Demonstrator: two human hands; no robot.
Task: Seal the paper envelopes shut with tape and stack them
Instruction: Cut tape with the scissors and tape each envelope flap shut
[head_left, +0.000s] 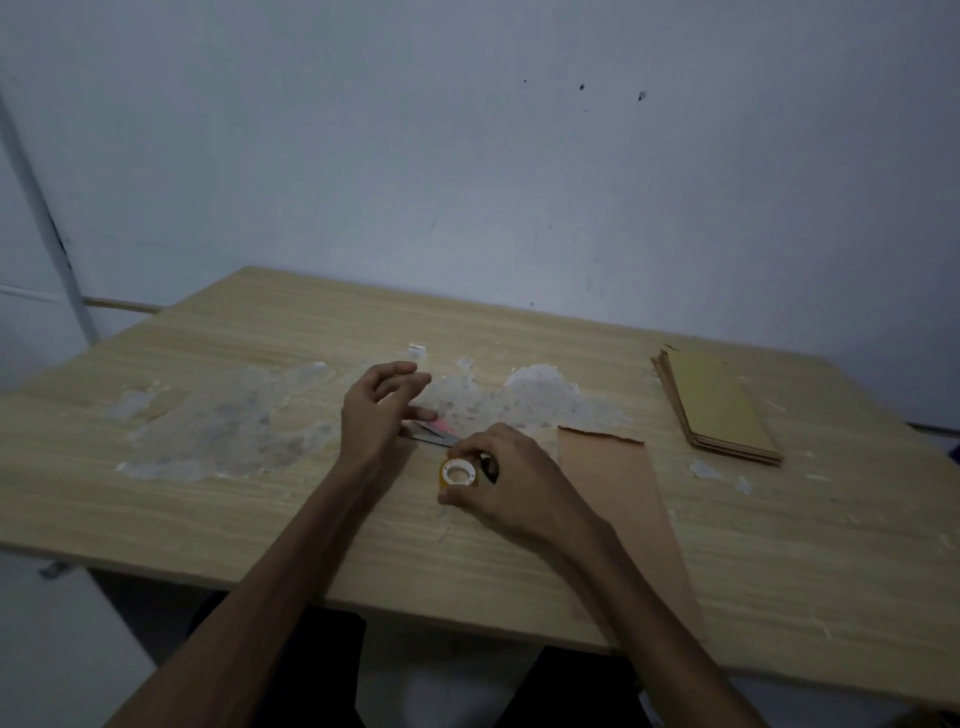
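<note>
- Closest to the camera, two bare forearms reach in over the near edge of the wooden worktop (208, 519), with dark trousers just visible below it.
- The right hand (511, 483) has its grip curled round a small roll of tape (458, 474), yellowish with a white core, pinching it between thumb and fingers right above the worktop.
- Just to the right of that hand, a single brown envelope (618, 514) lies flat, its long side running toward the near edge. Its far end looks ragged; the right forearm crosses its near part.
- A bit further in, the left hand (379, 410) hovers with its grip loosely spread, fingers relaxed and holding nothing that I can make out.
- Under the left fingertips there's something flat, grey with a pink bit (434, 432). Too dim to tell what it is.
- Past the hands, the worktop surface is patchy, with whitish scraped areas and bits of residue (540, 387).
- Far right, a neat stack of envelopes (719, 410) sits well apart from the single one.
- Behind everything, a plain bluish wall (467, 156).
</note>
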